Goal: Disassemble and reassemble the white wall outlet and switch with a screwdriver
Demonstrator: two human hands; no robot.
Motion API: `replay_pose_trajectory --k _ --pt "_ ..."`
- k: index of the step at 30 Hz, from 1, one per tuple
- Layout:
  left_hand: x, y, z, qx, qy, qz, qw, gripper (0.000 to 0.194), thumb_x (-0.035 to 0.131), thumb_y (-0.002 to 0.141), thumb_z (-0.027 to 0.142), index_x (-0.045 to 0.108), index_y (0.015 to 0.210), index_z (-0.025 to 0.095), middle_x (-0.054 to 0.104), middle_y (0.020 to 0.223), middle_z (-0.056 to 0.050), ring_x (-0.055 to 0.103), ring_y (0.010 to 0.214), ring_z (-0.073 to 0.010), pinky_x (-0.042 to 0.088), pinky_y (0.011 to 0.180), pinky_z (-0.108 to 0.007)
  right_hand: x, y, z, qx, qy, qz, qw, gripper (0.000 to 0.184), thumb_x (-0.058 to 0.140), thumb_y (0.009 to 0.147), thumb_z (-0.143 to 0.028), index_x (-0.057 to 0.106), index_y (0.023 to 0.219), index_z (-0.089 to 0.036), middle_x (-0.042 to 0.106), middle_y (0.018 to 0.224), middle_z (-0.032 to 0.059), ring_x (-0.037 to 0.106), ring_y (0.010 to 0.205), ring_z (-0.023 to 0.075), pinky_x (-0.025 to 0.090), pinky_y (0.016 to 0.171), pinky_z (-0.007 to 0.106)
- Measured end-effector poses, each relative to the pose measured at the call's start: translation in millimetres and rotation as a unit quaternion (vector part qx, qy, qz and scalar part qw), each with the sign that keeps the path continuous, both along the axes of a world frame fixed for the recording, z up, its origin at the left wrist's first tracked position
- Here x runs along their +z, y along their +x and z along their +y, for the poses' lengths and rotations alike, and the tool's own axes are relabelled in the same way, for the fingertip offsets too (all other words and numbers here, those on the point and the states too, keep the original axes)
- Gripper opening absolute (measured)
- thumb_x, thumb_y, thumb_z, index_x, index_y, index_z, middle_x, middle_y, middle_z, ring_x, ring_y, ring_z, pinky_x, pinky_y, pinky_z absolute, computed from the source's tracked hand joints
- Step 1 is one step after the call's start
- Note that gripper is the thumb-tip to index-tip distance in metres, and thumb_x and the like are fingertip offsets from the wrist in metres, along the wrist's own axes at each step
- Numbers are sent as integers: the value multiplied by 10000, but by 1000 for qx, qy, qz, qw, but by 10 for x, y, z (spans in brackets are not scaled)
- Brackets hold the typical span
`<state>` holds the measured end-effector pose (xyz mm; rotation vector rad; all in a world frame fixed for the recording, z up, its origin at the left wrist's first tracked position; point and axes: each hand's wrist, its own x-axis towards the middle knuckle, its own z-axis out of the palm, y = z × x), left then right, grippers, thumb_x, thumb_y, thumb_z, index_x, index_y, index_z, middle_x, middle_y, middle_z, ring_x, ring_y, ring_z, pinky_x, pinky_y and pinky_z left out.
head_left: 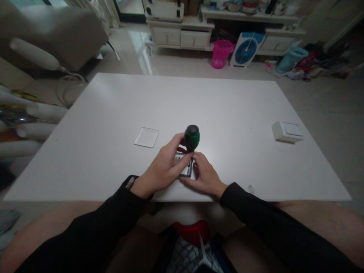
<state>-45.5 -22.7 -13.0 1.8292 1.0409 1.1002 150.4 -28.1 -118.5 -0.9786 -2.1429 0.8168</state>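
Note:
A screwdriver [192, 138] with a green and black handle stands upright near the front middle of the white table. My left hand [166, 165] is closed on it, fingers around the lower handle; its tip is hidden. Under it lies a small white wall switch part [185, 171] with a dark inner frame, partly covered by my fingers. My right hand [205, 175] grips the right side of that part, thumb at its near edge. Left of my hands a clear square cover [146, 137] lies flat on the table.
A white switch box [287, 132] sits near the right edge of the white table [227, 102]. A small clear round piece [250, 189] lies by the front edge. Beyond the table stand a pink basket [222, 54], a blue fan [247, 49] and a white cabinet [195, 39].

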Motion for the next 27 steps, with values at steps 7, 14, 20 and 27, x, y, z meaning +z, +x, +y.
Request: replay_pose_trajectory --k 7,14,20,27 --pt "-6 -1 -37 -7 -14 27 1000 315 622 994 261 531 1289 196 665 1101 -89 673 1047 -228 564 977 -408 -4 -7 -2 -5 10 7 1000 809 839 822 -427 407 1492 -290 561 1405 144 549 1320 352 520 1103 599" --pt "37 -5 -1 -6 57 46 997 280 706 985 312 657 1238 202 619 1049 -60 642 968 -196 567 885 -344 6 -4 6 0 5 14 1000 728 821 830 -432 461 1443 -274 577 1388 141 553 1307 351 524 1086 593" --pt "10 -27 -16 11 30 32 999 472 716 955 233 583 1407 202 714 1133 -86 691 1045 -215 573 960 -367 0 1 3 0 8 12 1000 721 835 815 -407 474 1422 -262 584 1387 147 554 1303 354 513 1091 585" --pt "75 -40 -43 -55 -27 1 998 438 558 975 113 530 1405 188 716 1231 -111 711 1123 -224 585 974 -370 17 -9 -4 2 3 3 1000 853 822 836 -409 374 1551 -283 557 1475 145 538 1355 361 495 1118 600"
